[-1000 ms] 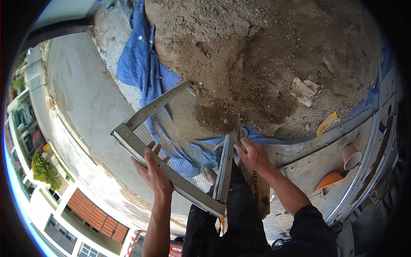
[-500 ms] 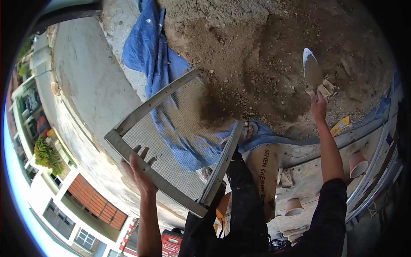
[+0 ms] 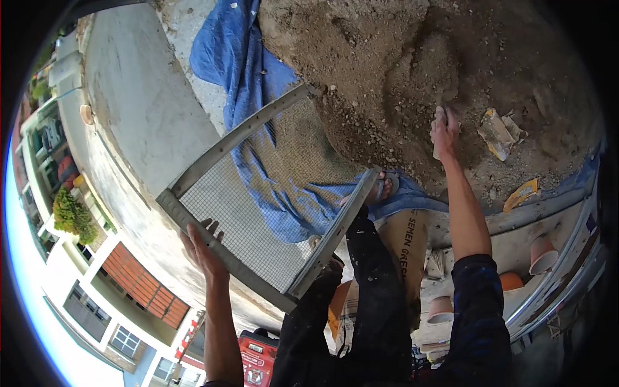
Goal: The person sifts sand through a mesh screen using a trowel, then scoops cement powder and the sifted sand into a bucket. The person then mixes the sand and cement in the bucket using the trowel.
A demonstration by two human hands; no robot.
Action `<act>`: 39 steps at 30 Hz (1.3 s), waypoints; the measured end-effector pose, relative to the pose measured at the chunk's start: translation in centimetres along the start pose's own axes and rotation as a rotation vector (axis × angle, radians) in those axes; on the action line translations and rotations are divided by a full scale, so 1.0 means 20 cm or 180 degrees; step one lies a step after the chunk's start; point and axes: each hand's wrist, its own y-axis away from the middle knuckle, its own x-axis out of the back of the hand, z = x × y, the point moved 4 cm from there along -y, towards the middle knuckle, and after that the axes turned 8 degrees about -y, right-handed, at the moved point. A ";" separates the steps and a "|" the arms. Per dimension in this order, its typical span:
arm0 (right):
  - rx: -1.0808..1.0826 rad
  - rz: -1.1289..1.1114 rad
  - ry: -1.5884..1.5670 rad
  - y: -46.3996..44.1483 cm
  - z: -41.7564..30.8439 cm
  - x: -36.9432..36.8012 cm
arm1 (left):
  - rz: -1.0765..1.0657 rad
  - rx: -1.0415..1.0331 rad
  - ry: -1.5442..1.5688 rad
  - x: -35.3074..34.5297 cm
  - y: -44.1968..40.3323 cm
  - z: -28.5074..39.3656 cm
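Shifted left, my right hand curls at the sand heap, its hold unclear, while my spread left hand touches the sieve above blue tarp, pavement farther left.

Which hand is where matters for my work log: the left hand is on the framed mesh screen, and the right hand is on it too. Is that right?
Not quite: the head view shows the right hand out at the soil pile, away from the framed mesh screen. The left hand is on it.
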 end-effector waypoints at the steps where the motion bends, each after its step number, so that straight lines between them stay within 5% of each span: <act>1: 0.0653 0.0343 0.0756 0.06 0.03 0.02 | 0.0024 0.0015 0.0018 0.00 -0.01 -0.03; 2: 0.1297 0.0696 0.1504 0.14 0.06 0.03 | 0.0044 0.0029 0.0026 0.01 -0.02 -0.05; 6: 0.1853 -0.0193 0.1841 0.80 -0.17 -0.26 | 0.0032 0.0014 0.0185 0.01 -0.03 -0.07; 11: 0.1817 -0.1402 0.1992 1.55 -0.27 -0.60 | -0.0078 -0.0004 0.0292 0.01 -0.03 -0.06; 14: 0.1907 -0.1357 0.1885 1.63 -0.35 -0.52 | -0.0082 0.0049 0.0291 0.02 -0.05 -0.09; 18: 0.1806 -0.0136 0.2287 1.09 -0.29 -0.02 | -0.0077 0.0032 0.0194 0.03 -0.06 -0.12; 19: 0.0942 -0.0060 0.2202 0.85 -0.27 0.15 | -0.0077 0.0004 0.0154 0.03 -0.07 -0.13; 20: 0.0796 0.0257 0.2066 0.61 -0.27 0.30 | -0.0059 -0.0021 0.0100 0.04 -0.08 -0.14; 21: 0.1601 0.0761 0.2551 0.34 -0.21 0.49 | 0.0011 0.0014 0.0069 0.04 -0.08 -0.14; 23: 0.1213 0.0823 0.3014 -0.15 -0.13 0.81 | 0.0006 -0.0021 -0.0137 0.05 -0.08 -0.13; 25: 0.1011 0.0793 0.2750 -0.37 -0.11 0.79 | 0.0050 -0.0072 -0.0388 0.04 -0.07 -0.12; 28: 0.1539 0.0122 0.3378 -0.42 -0.02 0.29 | 0.0015 -0.0026 -0.0424 0.07 -0.09 -0.15; 31: 0.0962 0.0067 0.2135 -0.34 0.09 0.00 | 0.0042 -0.0012 -0.0321 0.05 -0.07 -0.14; 33: -0.0314 -0.0118 -0.0146 -0.18 0.17 -0.09 | 0.0026 0.0007 -0.0278 0.05 -0.08 -0.10; 39: 0.0350 -0.0439 -0.0330 0.29 0.09 -0.04 | 0.0005 -0.0025 0.0045 0.03 -0.06 -0.06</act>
